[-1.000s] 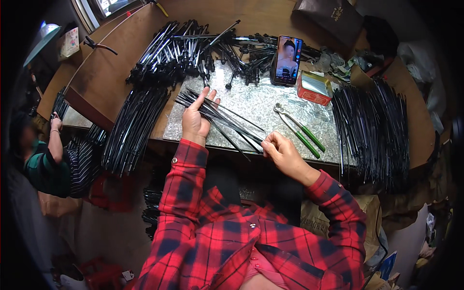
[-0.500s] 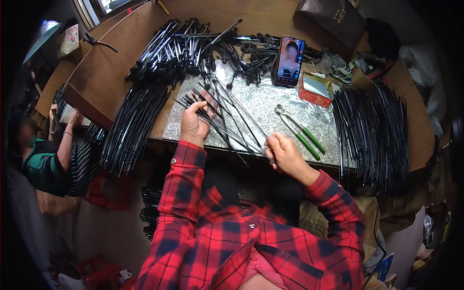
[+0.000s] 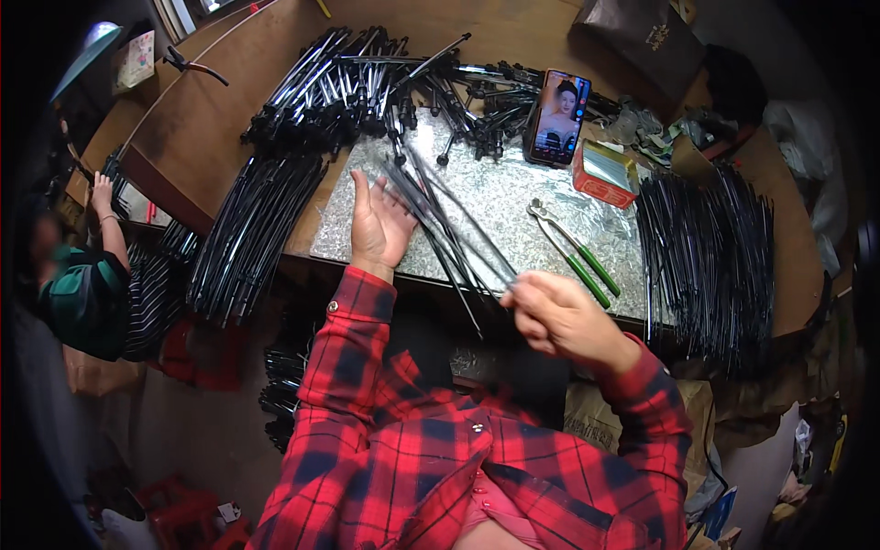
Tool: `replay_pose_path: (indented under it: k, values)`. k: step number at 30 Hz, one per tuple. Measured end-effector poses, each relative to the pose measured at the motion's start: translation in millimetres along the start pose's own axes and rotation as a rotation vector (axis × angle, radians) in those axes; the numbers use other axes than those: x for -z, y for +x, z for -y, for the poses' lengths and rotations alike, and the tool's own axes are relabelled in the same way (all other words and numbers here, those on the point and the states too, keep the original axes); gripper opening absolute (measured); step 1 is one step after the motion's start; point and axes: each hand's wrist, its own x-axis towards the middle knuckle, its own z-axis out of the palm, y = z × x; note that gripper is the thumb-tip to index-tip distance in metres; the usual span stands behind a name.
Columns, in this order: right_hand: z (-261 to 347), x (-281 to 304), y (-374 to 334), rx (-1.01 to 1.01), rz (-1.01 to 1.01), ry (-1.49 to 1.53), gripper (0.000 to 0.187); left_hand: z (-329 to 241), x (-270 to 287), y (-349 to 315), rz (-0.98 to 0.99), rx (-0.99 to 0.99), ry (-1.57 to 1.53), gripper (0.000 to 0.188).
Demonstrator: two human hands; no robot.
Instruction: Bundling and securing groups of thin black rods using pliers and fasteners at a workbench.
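Observation:
My left hand is palm up over the near left of the speckled metal-topped work surface, its fingers spread and nothing gripped. Beside those fingers, several thin black rods slant across the near edge. My right hand is closed round the near end of thin dark rods, which stretch toward the far left and are smeared by motion; their exact number is hard to make out. Green-handled pliers lie to the right, just beyond my right hand.
Long black rods are stacked at left and right. Rods with black end fittings heap at the back. A phone stands beside a red tin. At far left sits another person.
My left hand has opened and let go of the thin rods it was holding. My right hand has shifted a little to the right, with the rods in it swinging.

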Motion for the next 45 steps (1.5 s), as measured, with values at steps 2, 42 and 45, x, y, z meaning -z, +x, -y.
replay_pose_path:
  k: [2, 42, 45]
  values:
    - [14, -2, -18, 0.0, -0.028, 0.074, 0.026, -7, -5, -7, 0.106, 0.017, 0.022, 0.094]
    - [-3, 2, -45, 0.238, -0.06, 0.176, 0.022, 18, -76, -104, 0.235, -0.393, 0.713, 0.035]
    - [-5, 0, -44, 0.246, -0.082, 0.161, 0.022, 14, -98, -117, 0.313, 0.045, 0.381, 0.028]
